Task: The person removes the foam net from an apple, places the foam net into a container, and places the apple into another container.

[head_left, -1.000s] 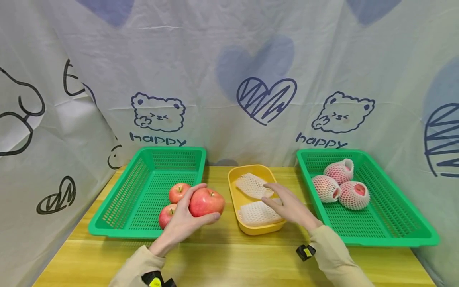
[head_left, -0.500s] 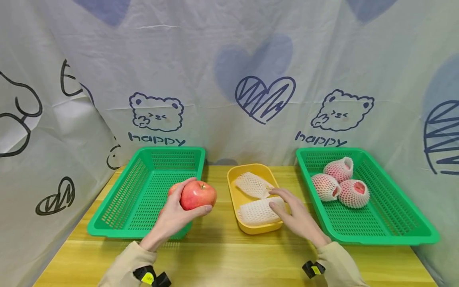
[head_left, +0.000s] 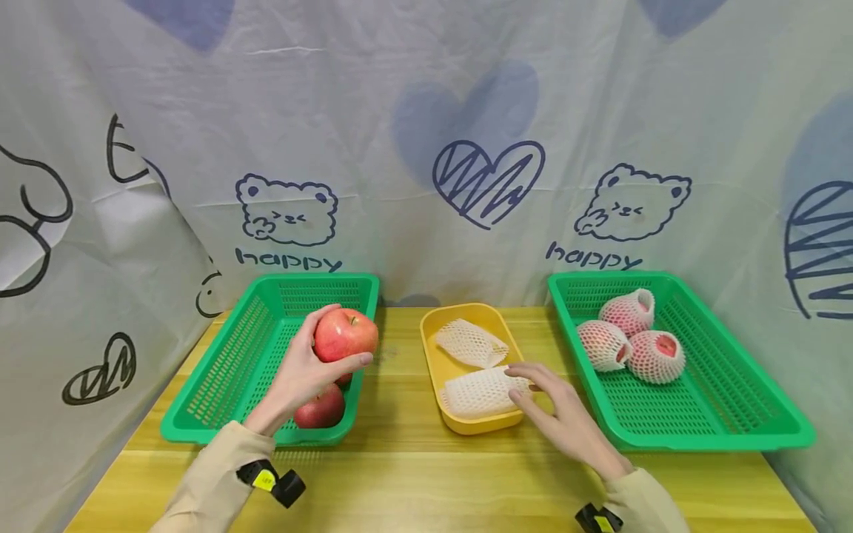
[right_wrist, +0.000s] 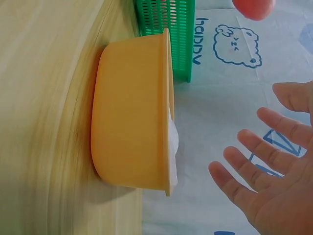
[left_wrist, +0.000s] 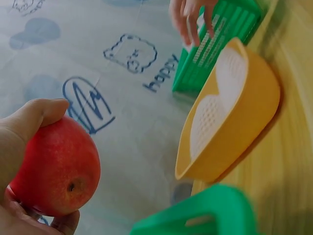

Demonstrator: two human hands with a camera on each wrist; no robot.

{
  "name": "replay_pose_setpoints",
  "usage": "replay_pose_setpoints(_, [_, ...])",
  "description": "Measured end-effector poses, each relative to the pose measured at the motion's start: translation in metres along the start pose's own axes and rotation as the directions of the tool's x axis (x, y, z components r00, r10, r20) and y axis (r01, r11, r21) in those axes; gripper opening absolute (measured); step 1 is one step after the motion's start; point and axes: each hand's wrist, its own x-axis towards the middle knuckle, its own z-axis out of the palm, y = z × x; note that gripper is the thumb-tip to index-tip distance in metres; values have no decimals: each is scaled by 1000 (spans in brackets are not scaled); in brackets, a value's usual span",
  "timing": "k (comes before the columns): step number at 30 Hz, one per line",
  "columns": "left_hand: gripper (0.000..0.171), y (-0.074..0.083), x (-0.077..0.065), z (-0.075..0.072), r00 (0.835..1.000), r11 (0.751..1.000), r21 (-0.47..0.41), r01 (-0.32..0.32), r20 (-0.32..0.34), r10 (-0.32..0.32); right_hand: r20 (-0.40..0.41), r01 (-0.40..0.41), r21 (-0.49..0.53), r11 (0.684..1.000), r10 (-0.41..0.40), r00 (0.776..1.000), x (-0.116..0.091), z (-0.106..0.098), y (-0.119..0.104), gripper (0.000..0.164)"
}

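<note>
Curling round one side of a red apple [head_left: 346, 335], the fingers of the left hand [head_left: 291, 381] grip it, the thumb along its lower front and the fruit bulging out past the fingertips towards the middle of the worktop [head_left: 426, 485]. It is held above the right side of the left green basket [head_left: 263, 370]. The apple is round and glossy, red with a lighter, yellowish flush about its short stem, which points up; the left wrist view shows its underside, deep red around a small dark hollow ringed with tan. The right hand [head_left: 563, 418] has its fingers spread and holds nothing; in the head view it overlaps the right edge of the yellow tray [head_left: 481, 427], but the right wrist view shows it apart from the rim.

Below the left hand, another apple [head_left: 321, 407] sits in the left basket, with a sliver of a further apple [head_left: 344, 378] beside the thumb. Two white foam nets lie in the tray, the rear one [head_left: 469, 343] slanted, the front one [head_left: 478, 392] nearly level. In the right green basket [head_left: 723, 418], three netted apples [head_left: 657, 357] cluster near the left wall.
</note>
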Motion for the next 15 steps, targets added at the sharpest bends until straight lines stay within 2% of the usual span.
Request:
replay_pose_setpoints(7, [91, -4, 24, -18, 1000, 999, 33, 1, -18, -1, 1, -15, -4, 1000, 15, 1000, -10, -5, -4, 27])
replay_pose_setpoints(15, [93, -10, 52, -29, 1000, 998, 66, -14, -25, 15, -26, 14, 15, 1000, -14, 1000, -23, -13, -7, 29])
